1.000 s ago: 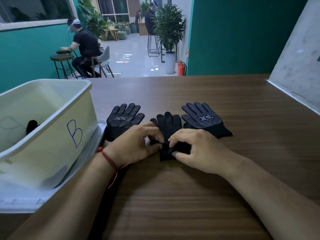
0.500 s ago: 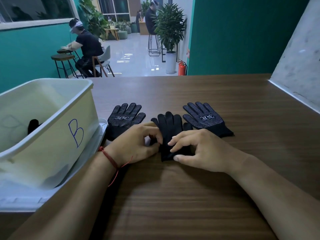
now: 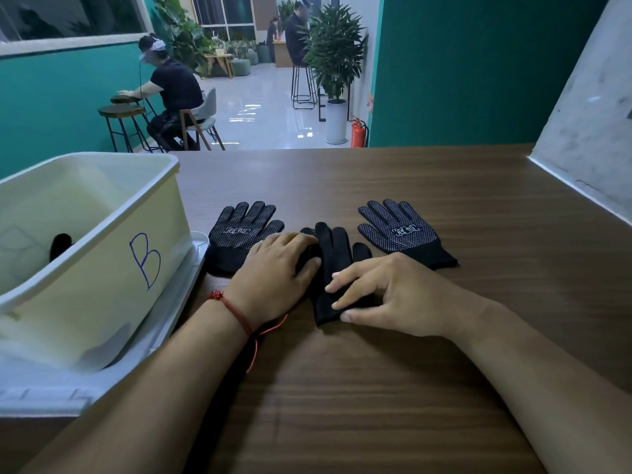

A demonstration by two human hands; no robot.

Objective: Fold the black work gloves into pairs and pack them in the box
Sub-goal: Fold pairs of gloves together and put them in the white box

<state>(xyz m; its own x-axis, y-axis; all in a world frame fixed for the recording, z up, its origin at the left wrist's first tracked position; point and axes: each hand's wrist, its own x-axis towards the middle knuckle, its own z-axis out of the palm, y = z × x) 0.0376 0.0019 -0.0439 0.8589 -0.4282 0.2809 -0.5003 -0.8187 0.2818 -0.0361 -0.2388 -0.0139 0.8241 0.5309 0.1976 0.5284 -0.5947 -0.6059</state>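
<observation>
Three black work gloves lie on the wooden table. A dotted glove [image 3: 243, 230] lies at the left and another dotted glove [image 3: 400, 231] at the right, both flat, fingers pointing away. Between them lies a plain black middle glove [image 3: 333, 254]. My left hand [image 3: 277, 273] rests flat on that glove's left edge, fingers stretched out. My right hand [image 3: 386, 295] presses its fingertips on the cuff end of the same glove. The cream box [image 3: 113, 268] marked "B" stands at the left, with something black [image 3: 61, 244] inside.
The box stands on a white lid or tray [image 3: 143, 350] at the table's left front. A grey wall panel [image 3: 588, 138] borders the table on the right. Beyond the far edge, a person sits on a chair [image 3: 171, 97] in the room behind.
My left hand has gone from a pinch to lying flat on the middle glove. My right hand's fingers have spread and slid toward the cuff. The outer gloves have not moved.
</observation>
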